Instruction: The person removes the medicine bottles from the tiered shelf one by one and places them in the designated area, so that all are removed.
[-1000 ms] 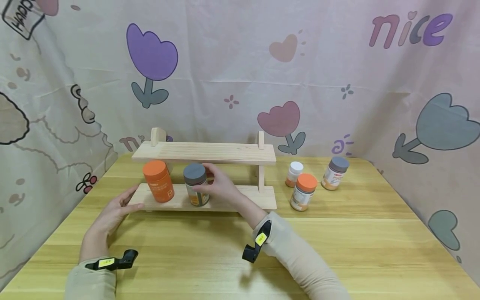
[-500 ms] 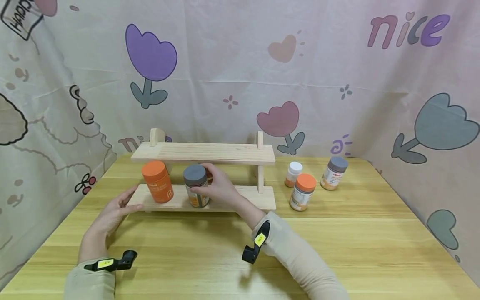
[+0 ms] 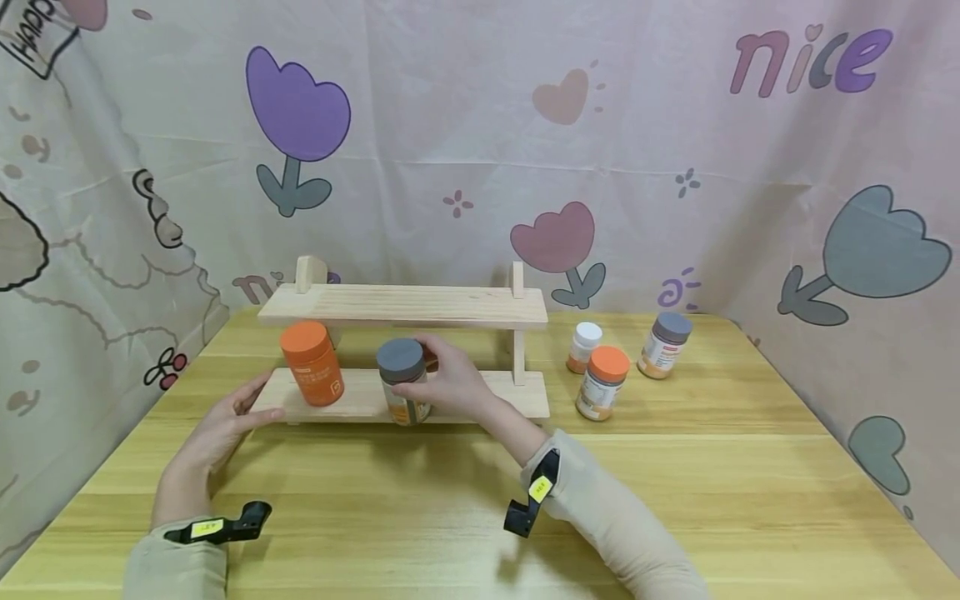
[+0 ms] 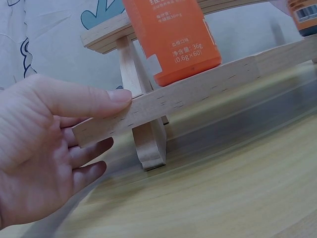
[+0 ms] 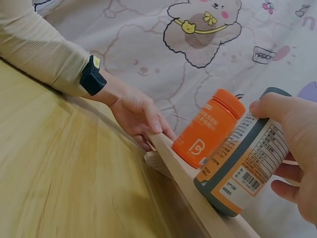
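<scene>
Grey-lidded jar [image 3: 401, 377]: at front edge of lower shelf [image 3: 358, 395], fingers of right hand [image 3: 459, 382] curled round it; best held level. Left hand [image 3: 222, 432]: fingers gripping shelf end, best firm and steady.

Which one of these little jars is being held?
The dark grey, round-lidded jar, gripped by the right hand. No hand touches the all-orange jar on the pale wooden shelf, or the three white-and-orange jars on the wooden tabletop.

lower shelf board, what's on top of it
The orange jar stands on the board, hiding the patch beneath. The left hand has its thumb on the board's left end. The right hand holds the grey-lidded jar at the front edge; contact is unclear.
</scene>
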`<act>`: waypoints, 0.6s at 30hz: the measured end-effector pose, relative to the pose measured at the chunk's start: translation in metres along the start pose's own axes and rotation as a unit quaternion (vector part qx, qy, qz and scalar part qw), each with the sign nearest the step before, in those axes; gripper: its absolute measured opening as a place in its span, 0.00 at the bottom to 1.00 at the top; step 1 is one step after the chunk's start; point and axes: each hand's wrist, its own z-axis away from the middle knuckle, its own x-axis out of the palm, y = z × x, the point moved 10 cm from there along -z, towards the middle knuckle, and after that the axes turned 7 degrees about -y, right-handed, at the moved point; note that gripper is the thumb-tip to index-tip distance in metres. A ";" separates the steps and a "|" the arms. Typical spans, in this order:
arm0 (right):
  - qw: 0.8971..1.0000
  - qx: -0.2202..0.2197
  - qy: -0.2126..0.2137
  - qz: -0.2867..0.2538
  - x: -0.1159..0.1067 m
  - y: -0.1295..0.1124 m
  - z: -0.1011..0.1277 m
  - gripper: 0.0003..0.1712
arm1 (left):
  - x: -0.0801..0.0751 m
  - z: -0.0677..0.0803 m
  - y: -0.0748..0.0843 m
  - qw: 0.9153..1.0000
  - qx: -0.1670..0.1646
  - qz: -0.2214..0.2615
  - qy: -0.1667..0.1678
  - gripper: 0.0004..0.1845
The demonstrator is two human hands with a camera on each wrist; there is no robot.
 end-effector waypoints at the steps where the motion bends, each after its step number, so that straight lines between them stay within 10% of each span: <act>1: 1.000 0.001 0.000 -0.001 -0.002 0.001 0.002 0.35 | 0.000 0.000 0.000 1.000 0.000 0.001 0.000 0.46; 18: 0.999 0.038 0.018 -0.018 -0.044 0.013 0.041 0.36 | 0.003 0.000 0.002 1.000 0.006 -0.006 -0.006 0.45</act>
